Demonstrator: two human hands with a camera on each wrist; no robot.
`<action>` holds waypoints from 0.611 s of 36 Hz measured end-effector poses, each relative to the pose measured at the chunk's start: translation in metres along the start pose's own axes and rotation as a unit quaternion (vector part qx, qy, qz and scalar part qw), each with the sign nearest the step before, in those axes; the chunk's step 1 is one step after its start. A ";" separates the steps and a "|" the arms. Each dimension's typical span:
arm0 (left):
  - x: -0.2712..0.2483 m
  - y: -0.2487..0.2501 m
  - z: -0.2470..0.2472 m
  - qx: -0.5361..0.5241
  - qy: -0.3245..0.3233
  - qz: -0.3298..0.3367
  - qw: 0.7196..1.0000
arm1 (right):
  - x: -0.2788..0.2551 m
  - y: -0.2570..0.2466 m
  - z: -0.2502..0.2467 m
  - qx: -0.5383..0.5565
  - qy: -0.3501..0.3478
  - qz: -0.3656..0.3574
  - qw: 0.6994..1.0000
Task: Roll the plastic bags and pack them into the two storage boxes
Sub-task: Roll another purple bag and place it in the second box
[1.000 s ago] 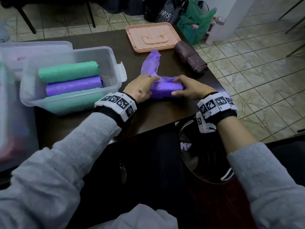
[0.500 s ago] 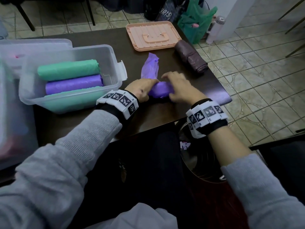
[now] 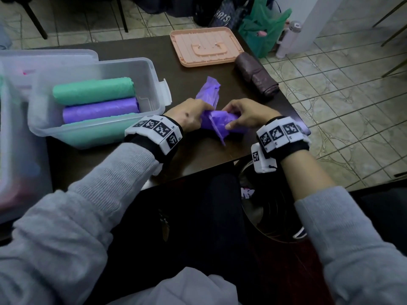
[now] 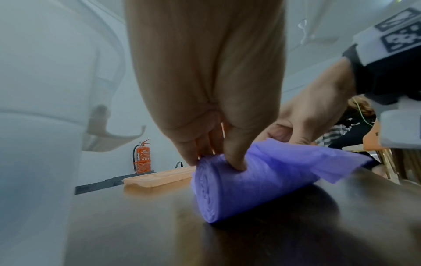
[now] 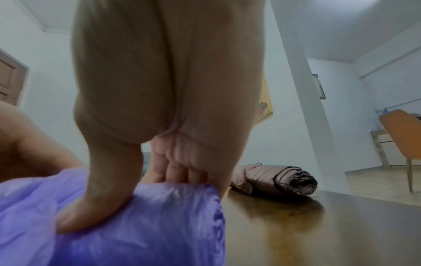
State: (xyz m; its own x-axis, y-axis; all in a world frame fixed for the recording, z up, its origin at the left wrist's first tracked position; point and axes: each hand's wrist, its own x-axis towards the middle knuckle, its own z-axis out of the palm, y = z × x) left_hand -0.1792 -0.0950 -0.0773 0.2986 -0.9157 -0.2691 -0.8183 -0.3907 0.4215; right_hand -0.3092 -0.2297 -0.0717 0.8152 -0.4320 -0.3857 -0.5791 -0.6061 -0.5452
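A half-rolled purple plastic bag (image 3: 220, 122) (image 4: 246, 181) (image 5: 145, 223) lies on the dark table (image 3: 198, 150), its loose tail (image 3: 209, 89) stretching away from me. My left hand (image 3: 189, 115) (image 4: 214, 158) grips the roll's left end, thumb pressed into it. My right hand (image 3: 244, 115) (image 5: 159, 176) grips the right end, fingers curled over the top. The clear storage box (image 3: 152, 84) to the left holds a green roll (image 3: 92, 90), a purple roll (image 3: 99, 110) and another green roll (image 3: 94, 133). A second clear box (image 3: 13, 128) stands at the far left.
A peach lid (image 3: 207, 46) lies at the back of the table. A rolled brown bag (image 3: 256, 75) (image 5: 278, 178) sits near the right edge. Green bags (image 3: 264, 25) and a bottle (image 3: 288, 38) stand on the tiled floor beyond.
Both hands have worked the purple roll along; the loose tail has grown shorter and a fold of the bag now sticks out toward me between the hands.
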 end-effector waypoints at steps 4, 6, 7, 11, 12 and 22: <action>-0.002 0.001 0.001 0.018 0.015 0.030 0.999 | 0.006 0.000 -0.007 -0.011 -0.043 0.026 0.999; -0.002 0.001 0.002 0.022 0.020 0.047 0.998 | 0.007 0.000 -0.008 -0.025 -0.052 0.036 0.998; -0.003 0.001 0.002 0.021 0.024 0.050 0.998 | 0.008 0.000 -0.008 -0.034 -0.054 0.037 0.997; -0.002 0.000 0.000 0.026 0.021 0.050 0.998 | 0.007 -0.002 -0.008 -0.072 -0.040 0.033 0.996; -0.002 0.000 0.000 0.030 0.013 0.053 0.998 | 0.006 -0.002 -0.007 -0.077 -0.035 0.032 0.996; 0.004 -0.001 -0.005 -0.079 0.001 0.001 0.997 | 0.004 0.008 -0.002 0.007 -0.007 0.019 1.000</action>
State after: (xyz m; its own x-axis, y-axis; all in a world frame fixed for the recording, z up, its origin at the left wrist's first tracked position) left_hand -0.1741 -0.0991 -0.0744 0.2987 -0.9164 -0.2663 -0.7315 -0.3991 0.5528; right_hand -0.3112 -0.2378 -0.0759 0.7927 -0.4454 -0.4161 -0.6096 -0.5803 -0.5401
